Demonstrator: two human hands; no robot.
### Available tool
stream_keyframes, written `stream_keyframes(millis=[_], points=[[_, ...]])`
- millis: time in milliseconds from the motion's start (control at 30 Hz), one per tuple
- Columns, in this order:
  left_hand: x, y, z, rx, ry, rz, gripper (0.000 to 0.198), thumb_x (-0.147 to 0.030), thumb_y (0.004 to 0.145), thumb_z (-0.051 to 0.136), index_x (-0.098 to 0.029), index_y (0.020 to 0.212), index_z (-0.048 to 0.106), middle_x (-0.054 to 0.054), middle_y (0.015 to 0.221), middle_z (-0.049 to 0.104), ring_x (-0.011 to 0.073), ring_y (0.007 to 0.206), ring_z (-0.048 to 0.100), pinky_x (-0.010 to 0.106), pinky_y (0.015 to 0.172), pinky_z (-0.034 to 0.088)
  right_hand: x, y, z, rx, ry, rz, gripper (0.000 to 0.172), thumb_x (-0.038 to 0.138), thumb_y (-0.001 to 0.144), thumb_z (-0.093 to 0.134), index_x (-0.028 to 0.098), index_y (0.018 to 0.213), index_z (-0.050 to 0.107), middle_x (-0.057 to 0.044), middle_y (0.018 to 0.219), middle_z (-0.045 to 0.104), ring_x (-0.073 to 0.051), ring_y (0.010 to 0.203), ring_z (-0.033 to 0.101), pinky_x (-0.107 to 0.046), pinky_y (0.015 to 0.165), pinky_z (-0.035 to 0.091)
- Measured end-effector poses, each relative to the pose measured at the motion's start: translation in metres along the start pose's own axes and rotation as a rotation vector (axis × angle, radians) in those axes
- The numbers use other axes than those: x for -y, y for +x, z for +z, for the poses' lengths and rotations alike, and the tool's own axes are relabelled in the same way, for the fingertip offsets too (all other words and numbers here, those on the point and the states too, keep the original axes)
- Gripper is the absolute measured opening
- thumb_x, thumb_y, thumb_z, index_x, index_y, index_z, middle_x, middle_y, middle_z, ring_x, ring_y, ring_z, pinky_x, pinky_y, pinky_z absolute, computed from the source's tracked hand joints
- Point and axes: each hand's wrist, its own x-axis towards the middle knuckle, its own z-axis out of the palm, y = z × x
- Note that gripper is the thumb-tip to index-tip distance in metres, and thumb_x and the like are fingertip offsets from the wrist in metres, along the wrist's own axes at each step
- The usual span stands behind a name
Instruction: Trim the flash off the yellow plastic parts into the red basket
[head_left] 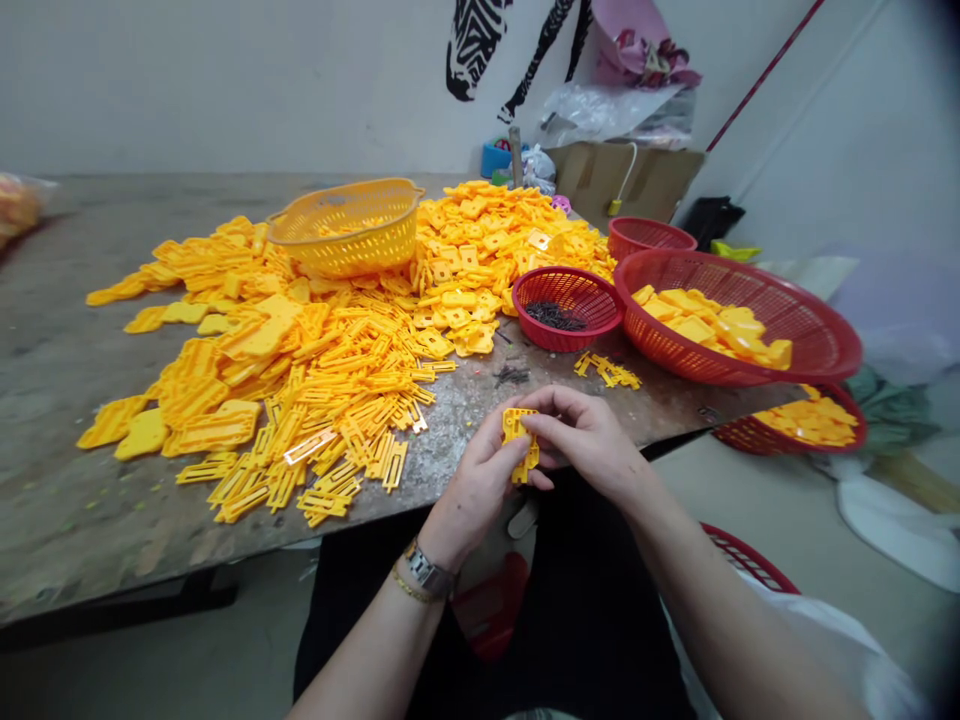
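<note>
Yellow plastic is showing between the two hands: a small piece with holes in it is standing near the front edge of the table. The left hand is gripping it from one side, its thumb lying across the face, and the right hand is pinching it from the other side, with its thumb also resting on the face. A metal watch and a gold bracelet are circling the left wrist.

Just beyond the hands, some loose dark pins are lying on the table, and a little to the right of these a few small yellow parts are lying in a cluster. Farther out, a small red basket is holding more dark pins. To its right, a large red basket is holding yellow plates.

To the left of the hands, slotted yellow strips are lying in a heap. Behind that heap, a yellow basket is resting among other yellow parts, and a tall pile of yellow pieces is spreading to the right of that basket
</note>
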Motion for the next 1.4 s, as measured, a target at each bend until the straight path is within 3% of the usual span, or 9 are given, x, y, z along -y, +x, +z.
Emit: stream_keyframes(millis=[167,367,633,867,1033,1400], points=[[0.000,-0.002,0.000,-0.037,-0.008,-0.002,0.034,-0.026,0.086,0.058,-0.024,0.119,0.057,0.006,0.116,0.059,0.0172,0.097,0.059,0.023,0.071,0.051,0.001,0.001,0.000,-0.073,-0.131,-0.096,0.020,0.032,0.079,0.060,0.017,0.090,0.069,-0.001,0.078,0.067,-0.012,0.066,0.059,-0.022,0.056,0.047],[-0.004,0.000,0.002,-0.091,-0.027,-0.004,0.029,-0.024,0.084,0.058,-0.018,0.113,0.056,0.004,0.093,0.063,0.0135,0.072,0.062,0.027,0.063,0.054,-0.005,0.012,0.006,-0.061,-0.011,-0.064,0.017,0.031,0.076,0.064,0.016,0.085,0.067,0.000,0.076,0.065,-0.011,0.065,0.058,-0.021,0.056,0.047],[-0.013,0.003,-0.007,-0.159,-0.051,0.036,0.025,-0.027,0.081,0.062,-0.016,0.104,0.058,0.007,0.095,0.066,0.0150,0.072,0.066,0.028,0.063,0.055,-0.006,0.020,0.004,-0.077,-0.022,-0.118,0.025,0.034,0.079,0.060,0.018,0.096,0.066,-0.002,0.088,0.068,-0.015,0.079,0.062,-0.028,0.071,0.051],[-0.023,0.007,-0.025,-0.266,-0.081,0.094,0.018,-0.024,0.079,0.065,-0.016,0.093,0.058,0.006,0.095,0.068,0.0139,0.075,0.066,0.028,0.069,0.054,-0.015,0.035,-0.019,-0.225,-0.426,-0.312,0.015,0.028,0.084,0.055,0.020,0.089,0.068,-0.003,0.091,0.070,-0.018,0.087,0.062,-0.033,0.082,0.046],[-0.025,0.009,-0.025,-0.285,-0.107,0.078,0.015,-0.022,0.081,0.062,-0.016,0.093,0.057,0.007,0.096,0.067,0.0147,0.078,0.066,0.029,0.071,0.055,-0.018,0.042,-0.020,-0.181,-0.708,-0.436,0.015,0.021,0.087,0.052,0.020,0.089,0.067,-0.004,0.090,0.068,-0.018,0.085,0.062,-0.031,0.078,0.046],[-0.024,0.010,-0.030,-0.268,-0.160,0.053,0.020,-0.024,0.083,0.061,-0.018,0.101,0.056,0.006,0.096,0.068,0.0187,0.085,0.068,0.037,0.079,0.056,-0.013,0.072,-0.015,-0.140,-1.011,-0.474,0.017,0.021,0.090,0.050,0.019,0.093,0.066,-0.008,0.095,0.066,-0.020,0.094,0.059,-0.032,0.086,0.045]])
